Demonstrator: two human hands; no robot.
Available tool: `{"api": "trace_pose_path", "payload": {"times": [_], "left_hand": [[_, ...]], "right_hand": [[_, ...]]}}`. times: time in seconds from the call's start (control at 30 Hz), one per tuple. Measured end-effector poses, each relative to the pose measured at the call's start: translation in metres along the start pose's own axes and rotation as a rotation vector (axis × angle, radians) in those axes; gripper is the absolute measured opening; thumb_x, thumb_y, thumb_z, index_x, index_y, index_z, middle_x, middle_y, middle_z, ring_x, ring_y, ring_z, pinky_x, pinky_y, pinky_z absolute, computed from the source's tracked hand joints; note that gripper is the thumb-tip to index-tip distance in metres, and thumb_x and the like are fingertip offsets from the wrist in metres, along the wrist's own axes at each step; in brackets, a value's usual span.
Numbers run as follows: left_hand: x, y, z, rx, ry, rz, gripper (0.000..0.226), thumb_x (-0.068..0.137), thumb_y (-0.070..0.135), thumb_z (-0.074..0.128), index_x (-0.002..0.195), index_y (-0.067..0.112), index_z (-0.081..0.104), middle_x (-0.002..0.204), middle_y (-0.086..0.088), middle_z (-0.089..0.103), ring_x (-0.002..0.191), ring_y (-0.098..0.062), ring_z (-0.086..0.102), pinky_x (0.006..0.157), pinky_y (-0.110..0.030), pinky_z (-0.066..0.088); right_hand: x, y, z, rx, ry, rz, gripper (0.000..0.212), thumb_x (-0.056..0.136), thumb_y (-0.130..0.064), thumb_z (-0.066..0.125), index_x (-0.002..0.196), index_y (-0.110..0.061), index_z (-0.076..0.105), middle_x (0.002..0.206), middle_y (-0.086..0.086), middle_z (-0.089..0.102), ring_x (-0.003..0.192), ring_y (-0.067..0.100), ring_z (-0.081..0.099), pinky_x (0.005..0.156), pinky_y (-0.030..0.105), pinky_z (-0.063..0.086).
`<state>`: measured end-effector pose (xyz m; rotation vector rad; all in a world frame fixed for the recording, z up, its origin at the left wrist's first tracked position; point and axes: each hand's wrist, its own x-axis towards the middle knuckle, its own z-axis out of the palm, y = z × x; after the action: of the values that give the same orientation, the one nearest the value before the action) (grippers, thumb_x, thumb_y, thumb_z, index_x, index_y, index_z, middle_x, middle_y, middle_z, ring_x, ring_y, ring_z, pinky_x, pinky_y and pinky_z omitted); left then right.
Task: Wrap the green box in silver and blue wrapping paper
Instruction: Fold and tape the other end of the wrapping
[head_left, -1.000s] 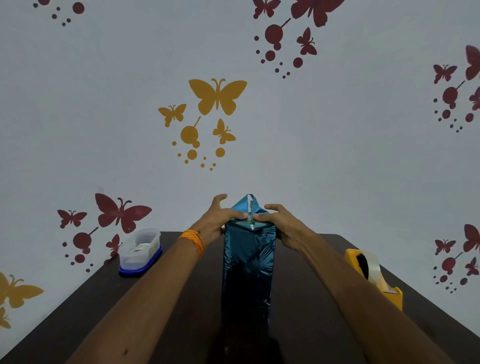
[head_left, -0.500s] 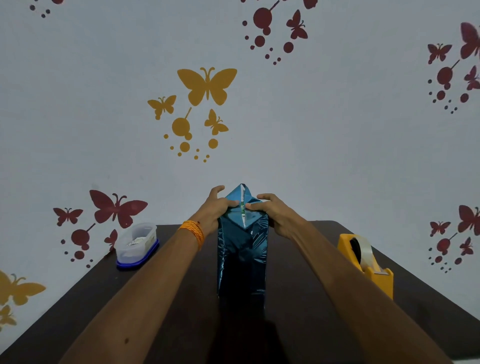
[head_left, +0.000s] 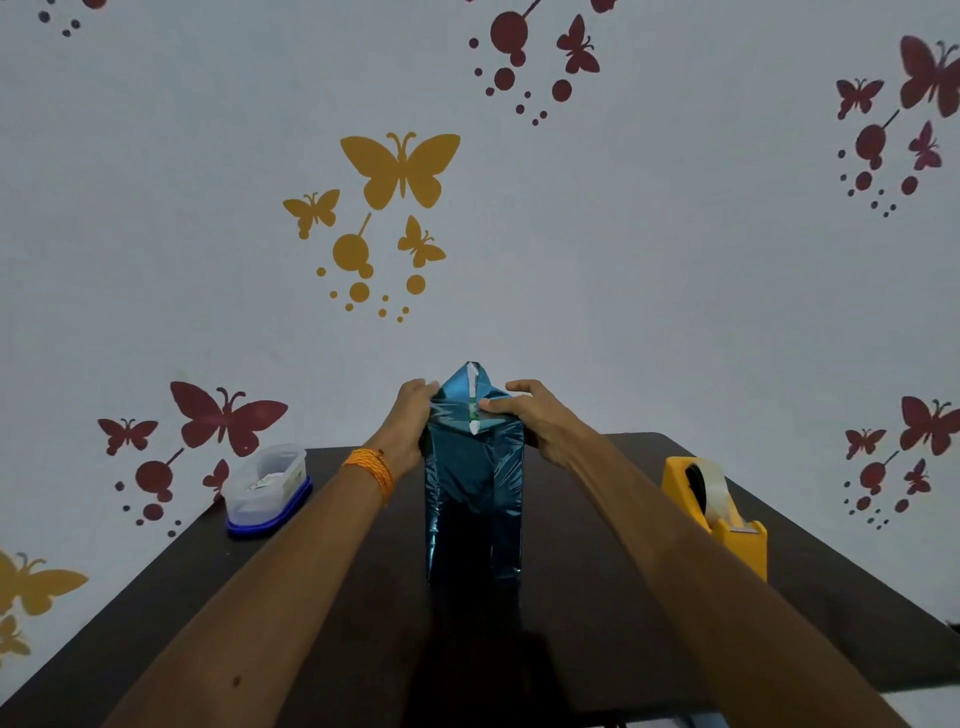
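Head view, single cam.

- Box (head_left: 472, 499): set at centre of table (head_left: 332, 597), between both forearms. It appears to stand on end. Lower edge is seen mid-table w/ a dark reflection beneath it.
- Box is covered by blue wrapping paper (head_left: 470, 540), shiny and creased. A thin strip of green is exposed in the gap where the paper edges meet at the upper end. Silver/white underside is visible along that gap.
- A pointed flap (head_left: 457, 387) of paper is raised above the upper end, tip up.
- Left hand (head_left: 410, 421): placed against left side of the upper end. Thumb is laid on the paper near the flap base. Fingers are curled round the paper-covered corner, mostly hidden behind it. Orange thread band (head_left: 371, 467) is worn on the wrist.
- Right hand (head_left: 535, 421): placed on right side of the upper end. Paper fold is pinched, w/ thumb pressed beside the centre gap and fingers curled over the top edge.
- Both hands touch the paper; they are kept apart by the flap and gap.

Surroundings:
- Yellow tape dispenser (head_left: 719, 514) w/ clear tape roll is seen at the right table edge, well apart from box.
- Clear plastic tub (head_left: 267, 488) w/ blue base is seen at far left of table; contents can't be made out.
- Wall (head_left: 675, 286) behind is pale, marked w/ yellow and dark red butterfly shapes and dots.
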<state>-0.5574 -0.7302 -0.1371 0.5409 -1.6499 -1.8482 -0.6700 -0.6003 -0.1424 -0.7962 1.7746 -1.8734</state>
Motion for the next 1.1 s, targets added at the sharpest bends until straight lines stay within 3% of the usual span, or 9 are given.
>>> {"api": "trace_pose_path", "payload": {"times": [0.1, 0.2, 0.3, 0.37, 0.5, 0.67, 0.83, 0.97, 1.1], "left_hand": [[-0.010, 0.005, -0.005, 0.155, 0.188, 0.159, 0.047, 0.094, 0.041, 0.053, 0.130, 0.011, 0.050, 0.128, -0.013, 0.059, 0.110, -0.026, 0.057, 0.090, -0.035, 0.044], [-0.028, 0.030, -0.004, 0.290, 0.355, 0.477, 0.025, 0.095, 0.025, 0.057, 0.118, 0.014, 0.057, 0.107, 0.001, 0.061, 0.090, -0.010, 0.055, 0.079, -0.026, 0.040], [-0.046, 0.057, 0.014, 0.460, 0.174, 0.751, 0.012, 0.091, 0.014, 0.061, 0.101, 0.014, 0.067, 0.099, 0.002, 0.067, 0.087, -0.003, 0.059, 0.073, -0.009, 0.044], [-0.054, 0.066, 0.038, 0.574, 0.046, 0.827, 0.010, 0.088, 0.011, 0.063, 0.092, 0.015, 0.071, 0.092, 0.002, 0.071, 0.086, -0.007, 0.064, 0.074, -0.011, 0.048], [-0.069, 0.051, 0.104, 0.653, -0.157, 0.802, 0.012, 0.083, 0.008, 0.064, 0.085, 0.016, 0.074, 0.079, 0.003, 0.072, 0.076, -0.009, 0.067, 0.072, -0.024, 0.056], [-0.071, -0.040, 0.165, 0.702, -0.398, 0.569, 0.013, 0.084, 0.005, 0.066, 0.089, 0.010, 0.076, 0.078, 0.007, 0.067, 0.072, -0.003, 0.061, 0.066, -0.018, 0.047], [-0.075, -0.118, 0.205, 0.765, -0.583, 0.356, 0.024, 0.077, 0.014, 0.077, 0.100, 0.010, 0.073, 0.095, -0.001, 0.070, 0.090, -0.017, 0.065, 0.081, -0.036, 0.056], [-0.077, -0.140, 0.224, 0.801, -0.607, 0.390, 0.047, 0.070, 0.032, 0.087, 0.109, 0.012, 0.068, 0.091, 0.001, 0.062, 0.082, -0.015, 0.058, 0.063, -0.024, 0.042], [-0.073, -0.147, 0.226, 0.788, -0.566, 0.453, 0.040, 0.068, 0.035, 0.088, 0.097, 0.015, 0.071, 0.088, 0.001, 0.063, 0.078, -0.013, 0.056, 0.058, -0.021, 0.035]], "right_hand": [[-0.009, -0.006, -0.004, -0.082, 0.044, -0.062, 0.076, 0.077, -0.029, 0.087, 0.136, -0.016, 0.043, 0.122, 0.014, 0.064, 0.098, 0.024, 0.067, 0.077, 0.035, 0.057], [-0.022, -0.013, -0.015, -0.078, 0.111, -0.127, 0.071, 0.084, -0.049, 0.076, 0.139, -0.019, 0.044, 0.126, 0.011, 0.061, 0.108, 0.024, 0.064, 0.091, 0.039, 0.056], [-0.040, -0.020, -0.037, -0.088, 0.214, -0.194, 0.043, 0.095, -0.044, 0.065, 0.126, -0.016, 0.055, 0.113, 0.010, 0.068, 0.100, 0.020, 0.067, 0.084, 0.032, 0.054], [-0.053, -0.022, -0.055, -0.162, 0.323, -0.259, 0.029, 0.095, -0.036, 0.065, 0.115, -0.016, 0.062, 0.104, 0.005, 0.071, 0.098, 0.019, 0.068, 0.081, 0.030, 0.054], [-0.082, -0.018, -0.097, -0.322, 0.516, -0.327, 0.015, 0.093, -0.025, 0.064, 0.103, -0.014, 0.069, 0.094, -0.001, 0.072, 0.091, 0.015, 0.069, 0.083, 0.033, 0.055], [-0.118, 0.016, -0.159, -0.538, 0.667, -0.264, 0.013, 0.089, -0.022, 0.065, 0.091, -0.012, 0.073, 0.091, 0.001, 0.073, 0.087, 0.017, 0.066, 0.073, 0.033, 0.054], [-0.139, 0.062, -0.208, -0.701, 0.715, -0.049, 0.039, 0.091, -0.024, 0.067, 0.060, -0.004, 0.055, 0.055, 0.007, 0.050, 0.054, 0.019, 0.048, 0.052, 0.026, 0.033], [-0.139, 0.078, -0.212, -0.595, 0.660, 0.105, 0.047, 0.091, -0.031, 0.067, 0.054, -0.013, 0.043, 0.054, 0.001, 0.042, 0.053, 0.014, 0.042, 0.053, 0.029, 0.031], [-0.130, 0.078, -0.213, -0.342, 0.641, 0.201, 0.032, 0.081, -0.019, 0.076, 0.064, -0.012, 0.050, 0.063, 0.005, 0.048, 0.056, 0.016, 0.045, 0.052, 0.030, 0.033]]}}
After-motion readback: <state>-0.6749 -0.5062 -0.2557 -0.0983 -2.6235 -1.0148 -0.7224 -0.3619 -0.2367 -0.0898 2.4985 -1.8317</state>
